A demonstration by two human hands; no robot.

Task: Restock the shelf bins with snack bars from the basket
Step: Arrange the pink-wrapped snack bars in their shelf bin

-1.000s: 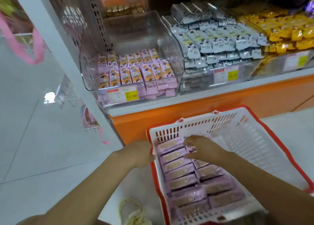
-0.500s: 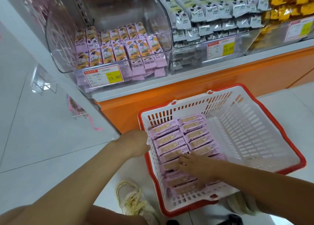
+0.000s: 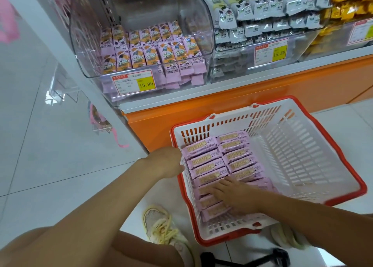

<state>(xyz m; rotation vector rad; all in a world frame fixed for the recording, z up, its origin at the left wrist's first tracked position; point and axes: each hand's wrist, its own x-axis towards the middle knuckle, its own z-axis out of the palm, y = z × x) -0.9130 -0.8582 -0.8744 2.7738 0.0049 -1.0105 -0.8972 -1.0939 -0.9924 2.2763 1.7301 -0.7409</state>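
Right hand (image 3: pixel 234 194) had slid from the far bars (image 3: pixel 203 159) to nearer ones in the basket (image 3: pixel 302 145), fingers (image 3: pixel 214 190) nearly straight, pressing them. Left hand (image 3: pixel 165 161), curled, seemingly gripped the basket wall.

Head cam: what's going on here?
A person crouches at a shop shelf, restocking. Their right hand lies flat on the rows of pink snack bars in the white-and-red basket on the floor. The left hand is at the basket's left edge; its fingers are hidden. No bar is lifted yet. The clear bin above is partly filled with pink-wrapped bars.
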